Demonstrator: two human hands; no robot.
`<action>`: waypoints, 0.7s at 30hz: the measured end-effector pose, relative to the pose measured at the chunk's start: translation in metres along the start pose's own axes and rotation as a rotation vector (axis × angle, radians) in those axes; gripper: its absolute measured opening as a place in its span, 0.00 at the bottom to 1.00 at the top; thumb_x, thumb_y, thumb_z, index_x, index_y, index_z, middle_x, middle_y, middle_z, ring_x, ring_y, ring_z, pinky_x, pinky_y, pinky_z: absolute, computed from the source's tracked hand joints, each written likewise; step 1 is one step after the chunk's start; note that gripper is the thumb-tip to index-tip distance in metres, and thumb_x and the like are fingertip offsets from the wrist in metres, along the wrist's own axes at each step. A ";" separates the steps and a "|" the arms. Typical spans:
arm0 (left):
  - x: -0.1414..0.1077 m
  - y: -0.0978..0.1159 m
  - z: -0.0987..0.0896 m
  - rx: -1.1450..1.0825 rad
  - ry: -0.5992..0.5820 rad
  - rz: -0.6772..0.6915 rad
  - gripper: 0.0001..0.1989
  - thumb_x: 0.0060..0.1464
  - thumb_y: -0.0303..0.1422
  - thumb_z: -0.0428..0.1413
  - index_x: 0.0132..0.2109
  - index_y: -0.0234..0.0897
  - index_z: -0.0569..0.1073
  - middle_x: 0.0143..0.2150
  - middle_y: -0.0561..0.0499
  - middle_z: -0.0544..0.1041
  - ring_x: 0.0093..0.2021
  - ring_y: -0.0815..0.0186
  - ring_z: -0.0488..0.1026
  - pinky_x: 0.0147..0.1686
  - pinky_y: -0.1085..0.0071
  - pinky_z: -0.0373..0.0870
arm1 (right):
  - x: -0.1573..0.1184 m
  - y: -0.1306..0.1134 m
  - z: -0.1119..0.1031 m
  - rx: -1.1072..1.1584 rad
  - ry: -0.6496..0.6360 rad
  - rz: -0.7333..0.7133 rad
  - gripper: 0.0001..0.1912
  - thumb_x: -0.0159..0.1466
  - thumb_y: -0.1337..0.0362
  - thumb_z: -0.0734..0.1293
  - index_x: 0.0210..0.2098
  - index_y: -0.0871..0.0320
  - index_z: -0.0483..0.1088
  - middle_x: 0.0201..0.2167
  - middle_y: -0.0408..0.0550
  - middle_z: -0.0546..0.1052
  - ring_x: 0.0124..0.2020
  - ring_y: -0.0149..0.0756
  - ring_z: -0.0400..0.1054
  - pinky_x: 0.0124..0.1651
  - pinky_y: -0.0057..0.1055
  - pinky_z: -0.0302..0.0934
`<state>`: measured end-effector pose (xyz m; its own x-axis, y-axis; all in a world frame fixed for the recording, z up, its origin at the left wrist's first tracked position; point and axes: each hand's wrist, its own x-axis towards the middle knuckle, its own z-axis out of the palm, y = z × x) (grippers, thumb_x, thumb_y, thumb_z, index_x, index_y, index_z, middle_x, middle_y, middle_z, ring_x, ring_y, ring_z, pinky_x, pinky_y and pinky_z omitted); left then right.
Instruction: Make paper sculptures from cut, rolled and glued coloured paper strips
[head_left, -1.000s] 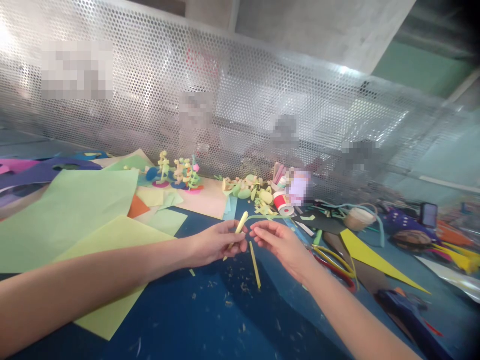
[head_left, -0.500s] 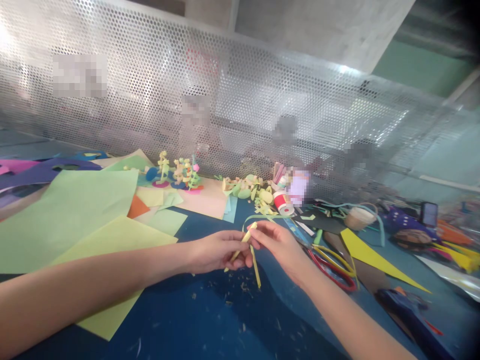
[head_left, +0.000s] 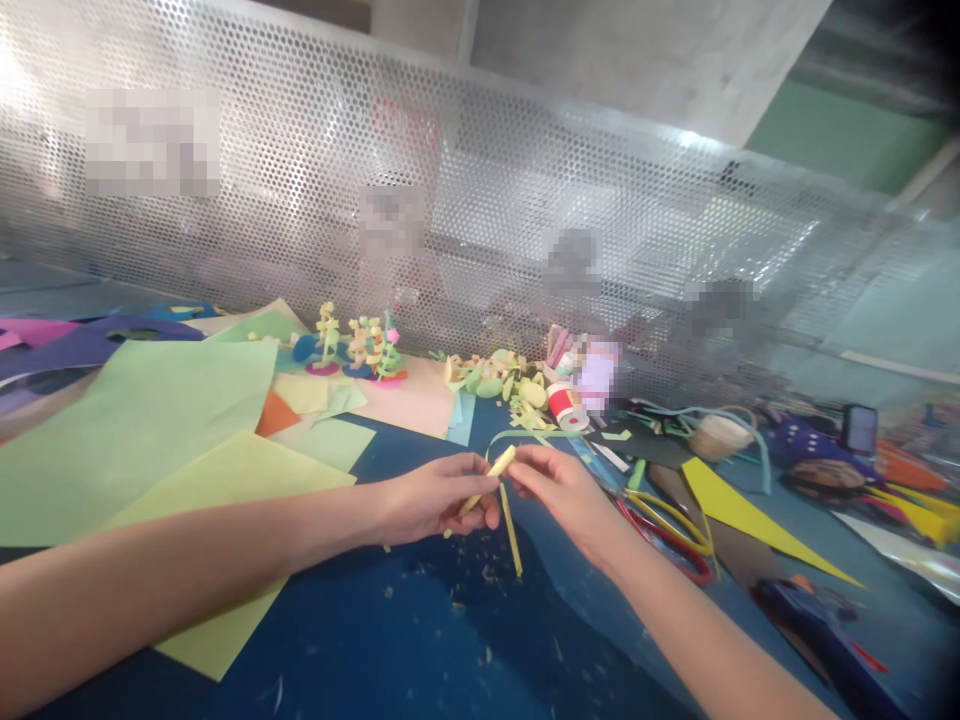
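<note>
Between my two hands is a narrow pale-yellow strip that looks like paper or thin foam, its upper end folded or doubled. My left hand pinches it between thumb and fingers, and a short end pokes out below the palm. The fingertips of my right hand close on the top end from the other side. A second length of yellow strip hangs down below the fingers; whether it joins the held piece is hidden. Behind the hands a pale-green strip curves over the table.
Green sheets spread at left. Small paper figures and cut pieces stand behind, beside a red-white spool. To the right lie red-handled scissors, a yellow triangle and a dark-blue tool. A perforated metal screen closes the back.
Both hands stay in nearly the same place. The left fingers have shifted slightly along the strip, and the right fingertips have turned a little around its top end.
</note>
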<state>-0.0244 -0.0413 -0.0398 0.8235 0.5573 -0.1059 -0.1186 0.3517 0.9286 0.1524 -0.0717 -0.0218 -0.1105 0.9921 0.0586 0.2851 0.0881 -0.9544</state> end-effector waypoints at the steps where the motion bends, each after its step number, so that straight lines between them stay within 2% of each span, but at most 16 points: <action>1: 0.000 0.000 -0.001 0.007 0.014 0.015 0.10 0.55 0.38 0.52 0.37 0.36 0.61 0.28 0.52 0.72 0.20 0.77 0.57 0.22 0.75 0.46 | 0.000 0.001 -0.001 -0.016 0.012 -0.002 0.07 0.57 0.61 0.64 0.31 0.58 0.71 0.26 0.42 0.70 0.26 0.30 0.60 0.31 0.28 0.56; 5: 0.003 0.000 -0.002 0.023 0.063 0.054 0.11 0.54 0.38 0.54 0.38 0.36 0.62 0.28 0.54 0.70 0.20 0.78 0.55 0.22 0.76 0.46 | 0.000 0.003 -0.002 -0.076 0.039 -0.019 0.10 0.57 0.57 0.65 0.28 0.58 0.70 0.23 0.41 0.69 0.23 0.31 0.60 0.28 0.29 0.55; 12: 0.005 0.003 -0.002 0.027 0.108 0.094 0.12 0.51 0.34 0.57 0.39 0.36 0.63 0.26 0.55 0.67 0.21 0.77 0.56 0.22 0.76 0.47 | 0.000 0.002 -0.003 -0.146 0.083 -0.025 0.10 0.56 0.59 0.65 0.22 0.57 0.66 0.18 0.39 0.65 0.21 0.30 0.57 0.25 0.28 0.50; 17: 0.007 -0.002 -0.003 0.062 0.085 0.119 0.11 0.51 0.33 0.56 0.41 0.36 0.64 0.26 0.57 0.66 0.22 0.77 0.56 0.22 0.77 0.47 | 0.001 0.006 -0.002 -0.100 0.085 -0.006 0.10 0.55 0.61 0.64 0.20 0.56 0.64 0.16 0.37 0.61 0.19 0.28 0.53 0.24 0.27 0.46; 21: 0.008 -0.003 -0.005 0.129 0.128 0.095 0.11 0.52 0.36 0.55 0.40 0.35 0.66 0.26 0.56 0.66 0.22 0.77 0.58 0.22 0.77 0.49 | -0.001 0.003 0.000 0.002 0.049 0.031 0.11 0.56 0.61 0.63 0.19 0.57 0.62 0.17 0.36 0.60 0.19 0.27 0.53 0.24 0.26 0.48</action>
<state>-0.0199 -0.0338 -0.0452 0.7340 0.6772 -0.0519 -0.1139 0.1980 0.9736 0.1531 -0.0720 -0.0242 -0.0554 0.9975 0.0433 0.2861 0.0574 -0.9565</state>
